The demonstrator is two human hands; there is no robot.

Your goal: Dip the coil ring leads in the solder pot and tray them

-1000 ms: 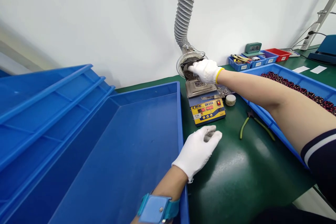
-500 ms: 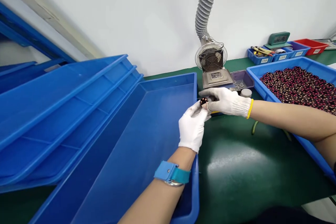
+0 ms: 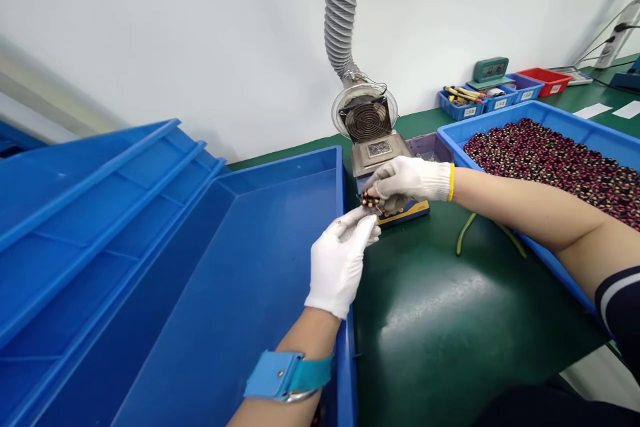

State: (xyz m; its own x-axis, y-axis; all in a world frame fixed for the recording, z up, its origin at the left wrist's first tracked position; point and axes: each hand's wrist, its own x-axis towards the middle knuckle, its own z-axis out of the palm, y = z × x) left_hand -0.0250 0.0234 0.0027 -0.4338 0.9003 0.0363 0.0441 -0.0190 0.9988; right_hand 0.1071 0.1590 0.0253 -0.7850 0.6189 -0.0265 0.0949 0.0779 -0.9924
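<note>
A small black motor stator (image 3: 370,200) with copper-coloured windings is held between my two hands, over the near right edge of the blue tray. My right hand (image 3: 400,183), in a white glove with a greyed thumb and fingers, pinches it from the right. From below left, my left hand (image 3: 340,257), also in a white glove, has its thumb and fingers closed at the stator's lower side. Thin wire ends seem to stick out by the fingertips. Just behind the hands stands a solder pot (image 3: 383,152) with a metal top.
A large blue tray (image 3: 341,180) lies on the left, beside tilted stacked blue trays (image 3: 115,193). At right, another blue tray (image 3: 453,137) holds many stators. Behind the pot are a fan (image 3: 369,121) and grey hose (image 3: 341,13). Green-handled pliers (image 3: 465,233) lie under my right forearm.
The view has swung to the right. Both hands still hold the stator, which now shows more of its windings, and my right fingers have curled down in front of the pot.
</note>
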